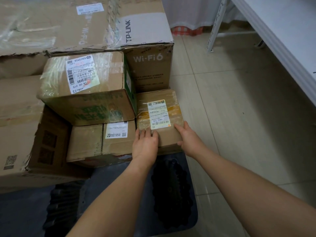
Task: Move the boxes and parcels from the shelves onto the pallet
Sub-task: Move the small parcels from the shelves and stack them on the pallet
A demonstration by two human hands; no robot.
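- Nearest: dark plastic pallet (172, 189) under my forearms, bare ribbed deck at its near end, boxes stacked on the rest.
- My left hand (145, 144) lies flat on the near top edge of the small taped parcel (159, 115), fingers straight, pressing, not gripping.
- My right hand (188, 139) is on the parcel's near right corner: fingers flat on top, thumb down the near face, clasping the corner loosely.
- The parcel sits at the pallet's right edge, on something lower I can't make out, touching the green-print box (89, 93) to its left and backed against the Wi-Fi 6 carton (148, 71).
- Handling guess: small, so probably light; cardboard stiff, but the clear tape wrap looks slick and a bit crumpled. Best hold is both side faces or under the near edge, not the glossy top label.
- To the left, just beside it: a low labelled box (118, 137), with the green-print box stacked partly on it.
- Far left: a torn-edged carton (49, 142), dented, with another plain carton (17, 108) behind it.
- Farthest: big TP-LINK carton (68, 23) on top at the back.
- All boxes are sealed; contents can't be seen.
- Off right: tiled floor (239, 100), white shelf (282, 40) with perforated upright; nothing visible on the bit in view.
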